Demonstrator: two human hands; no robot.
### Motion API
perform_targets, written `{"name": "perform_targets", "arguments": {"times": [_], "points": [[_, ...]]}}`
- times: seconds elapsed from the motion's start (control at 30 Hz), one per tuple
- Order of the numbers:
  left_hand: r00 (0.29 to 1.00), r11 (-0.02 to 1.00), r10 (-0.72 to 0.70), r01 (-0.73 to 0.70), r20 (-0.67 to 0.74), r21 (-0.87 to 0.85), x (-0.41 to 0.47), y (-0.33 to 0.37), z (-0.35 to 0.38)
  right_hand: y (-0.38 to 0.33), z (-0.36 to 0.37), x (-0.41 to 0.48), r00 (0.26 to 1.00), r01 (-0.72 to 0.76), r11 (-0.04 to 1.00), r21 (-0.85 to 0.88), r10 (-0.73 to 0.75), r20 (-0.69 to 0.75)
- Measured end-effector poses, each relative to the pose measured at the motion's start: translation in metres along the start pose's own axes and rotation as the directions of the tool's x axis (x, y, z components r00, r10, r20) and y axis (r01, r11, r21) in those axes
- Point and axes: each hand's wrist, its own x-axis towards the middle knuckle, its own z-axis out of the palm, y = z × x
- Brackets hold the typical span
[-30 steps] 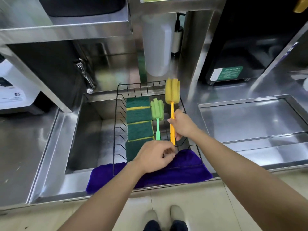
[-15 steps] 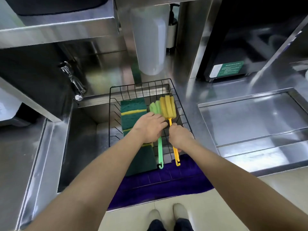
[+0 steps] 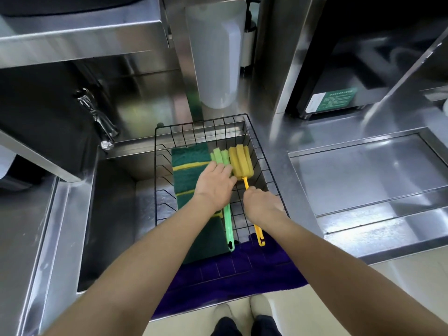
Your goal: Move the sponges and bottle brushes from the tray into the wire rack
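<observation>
A black wire rack [image 3: 268, 163] sits over the sink. Several green scouring sponges [image 3: 188, 163] lie in a column along its left side. To their right the green bottle brush [image 3: 228, 226] and the yellow bottle brush [image 3: 240, 163] lie side by side, heads toward the back and handle ends over the rack's front. My left hand [image 3: 213, 187] covers the green brush's neck, fingers curled over it and touching the yellow head. My right hand [image 3: 260, 204] grips the yellow handle at its middle.
A purple cloth [image 3: 230, 284] lies under the rack's front edge. A steel sink basin [image 3: 114, 214] and a faucet [image 3: 98, 117] are on the left. A shallow steel tray [image 3: 363, 180] is on the right. A white container [image 3: 215, 57] hangs behind the rack.
The yellow brush went from raised in my right hand to lying in the rack beside the green one. My left hand moved from the rack's front edge onto the green brush.
</observation>
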Motion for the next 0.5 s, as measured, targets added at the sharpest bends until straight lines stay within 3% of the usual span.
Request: {"name": "perform_targets", "arguments": {"times": [0.37, 0.5], "points": [[0.996, 0.981, -0.046, 0.060, 0.078, -0.187, -0.020, 0.002, -0.002, -0.010, 0.000, -0.001, 0.996, -0.037, 0.998, -0.041, 0.041, 0.081], [0.981, 0.929, -0.189, 0.191, 0.035, -0.317, -0.030, -0.010, -0.019, -0.006, -0.005, -0.005, 0.999, -0.032, 0.998, 0.048, 0.032, 0.006]]}}
